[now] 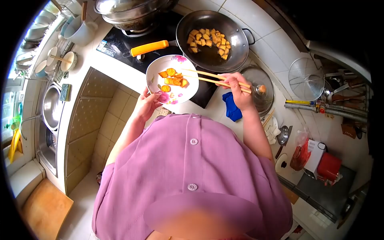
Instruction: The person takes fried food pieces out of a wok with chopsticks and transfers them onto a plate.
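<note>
Fried golden chunks (173, 81) lie on a floral plate (153, 85), on the body side of the wok (239, 46), left of the right hand (240, 89). That hand grasps wooden chopsticks (210, 75), their length pointing leftward over the plate; the nearer left hand (148, 105) clasps its rim.

Shallow white plate with pink flowers (191, 91): just the one
Golden-orange chunks on the plate (173, 81): about six, a couple overlap so don't quote me
Slim pale wooden chopsticks (210, 75): two, so a pair
Round black wok with an orange handle (239, 44): one, far side
Browned chunks in the wok (216, 39): 20-something, too bunched up for an exact tally
Round glass lid (261, 89): one, right of the wok
Crumpled blue cloth (231, 107): one
Flat orange-brown wooden board (48, 206): one, near left
</note>
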Motion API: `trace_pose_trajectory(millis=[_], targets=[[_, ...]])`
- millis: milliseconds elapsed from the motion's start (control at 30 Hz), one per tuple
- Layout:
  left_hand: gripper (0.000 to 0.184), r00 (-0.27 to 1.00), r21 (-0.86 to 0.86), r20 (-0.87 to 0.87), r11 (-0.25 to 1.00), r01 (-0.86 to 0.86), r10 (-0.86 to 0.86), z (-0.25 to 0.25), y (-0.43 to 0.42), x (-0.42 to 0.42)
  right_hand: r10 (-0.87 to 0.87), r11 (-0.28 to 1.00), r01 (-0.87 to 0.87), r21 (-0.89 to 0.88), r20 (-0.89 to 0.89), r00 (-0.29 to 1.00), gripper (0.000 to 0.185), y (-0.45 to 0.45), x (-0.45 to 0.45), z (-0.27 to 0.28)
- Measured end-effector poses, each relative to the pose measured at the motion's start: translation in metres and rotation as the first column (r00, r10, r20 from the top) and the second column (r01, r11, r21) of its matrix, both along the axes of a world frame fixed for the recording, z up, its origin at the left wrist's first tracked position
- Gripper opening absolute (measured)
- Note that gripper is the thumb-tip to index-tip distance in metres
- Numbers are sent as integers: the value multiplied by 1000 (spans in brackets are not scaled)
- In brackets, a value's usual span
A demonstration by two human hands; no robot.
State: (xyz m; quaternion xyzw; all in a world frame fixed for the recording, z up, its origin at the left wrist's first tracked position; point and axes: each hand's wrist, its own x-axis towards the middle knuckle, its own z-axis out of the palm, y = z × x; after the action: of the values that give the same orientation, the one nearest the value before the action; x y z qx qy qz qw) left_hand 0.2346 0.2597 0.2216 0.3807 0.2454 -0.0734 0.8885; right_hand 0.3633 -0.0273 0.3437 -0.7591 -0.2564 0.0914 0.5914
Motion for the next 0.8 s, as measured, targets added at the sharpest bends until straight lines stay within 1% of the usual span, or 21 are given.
trace_pose_trajectory(millis=[33, 100, 133, 167, 233, 267, 333, 433, 500, 567, 600, 633, 733, 767, 800], targets=[[57, 1000, -1, 2, 1000, -1, 1, 0, 1, 0, 1, 1000, -1, -1, 2, 1000, 27, 0, 5, -3], [58, 999, -18, 44, 1000, -10, 11, 2, 1, -1, -144, 971, 142, 191, -5, 990, 27, 1, 20, -10], [58, 999, -19, 44, 1000, -11, 11, 1, 1, -1, -185, 981, 177, 77, 116, 976, 25, 0, 32, -12], [59, 999, -9, 40, 1000, -23, 23, 1, 1, -1, -208, 976, 218, -25, 203, 957, 20, -1, 44, -16], [59, 999, 0, 38, 999, -37, 37, 3, 1, -1, -146, 935, 280, -220, 480, 865, 14, -7, 67, -34], [59, 999, -5, 21, 999, -46, 46, 6, 1, -1, -143, 935, 278, -221, 482, 864, 14, -6, 77, -44], [58, 998, -11, 4, 998, -59, 59, 12, -1, -1, -37, 943, 235, -235, 629, 776, 12, -4, 94, -60], [58, 997, 3, -20, 997, -79, 79, 14, -3, -1, 22, 941, 210, -264, 670, 742, 11, 5, 108, -72], [57, 998, -4, 3, 998, -64, 64, 8, -1, -2, 29, 944, 195, -266, 655, 755, 11, 5, 111, -74], [56, 998, -4, 0, 998, -67, 67, 5, 0, -3, -35, 946, 222, -238, 603, 797, 11, 5, 108, -64], [55, 998, -4, -2, 998, -65, 65, 4, 1, -3, -76, 945, 255, -203, 625, 777, 10, 4, 105, -59], [55, 998, -5, -3, 998, -67, 67, 3, 2, -3, -74, 945, 254, -205, 624, 778, 10, 3, 99, -50], [54, 998, -2, 0, 998, -67, 67, 3, 1, -2, -208, 929, 330, -167, 502, 840, 13, -6, 74, -26], [54, 997, -4, 6, 997, -74, 74, 6, 0, -2, -208, 929, 330, -167, 501, 840, 13, -11, 67, -21], [54, 997, -6, 11, 997, -82, 82, 8, -1, -2, -148, 926, 263, -270, 380, 913, 14, -19, 60, -17]])
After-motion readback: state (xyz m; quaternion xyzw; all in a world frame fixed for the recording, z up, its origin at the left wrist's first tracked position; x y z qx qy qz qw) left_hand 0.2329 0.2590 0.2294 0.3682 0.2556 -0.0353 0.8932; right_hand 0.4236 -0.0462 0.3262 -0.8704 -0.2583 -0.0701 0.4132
